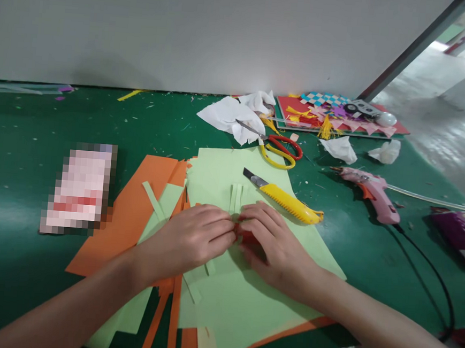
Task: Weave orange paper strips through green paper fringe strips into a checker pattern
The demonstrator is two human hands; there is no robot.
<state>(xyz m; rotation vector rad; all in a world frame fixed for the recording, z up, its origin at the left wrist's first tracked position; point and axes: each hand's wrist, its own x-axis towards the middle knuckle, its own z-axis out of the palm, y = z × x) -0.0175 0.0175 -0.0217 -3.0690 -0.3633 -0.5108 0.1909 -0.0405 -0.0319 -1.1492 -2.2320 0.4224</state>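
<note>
My left hand and my right hand meet fingertip to fingertip over a sheet of light green paper. Both have their fingers bent and closed around a small red piece, mostly hidden beneath them. Just beyond the fingertips, narrow light green paper strips lie on the sheet. A yellow utility knife rests on the paper beside my right hand, its blade showing. Orange paper with more green strips lies left of and under my left forearm.
Scissors with red and yellow handles lie past the knife, by crumpled white paper. A pink glue gun with its cord is at the right. A blurred-out pink object sits left. Paper crafts are stacked at the back right.
</note>
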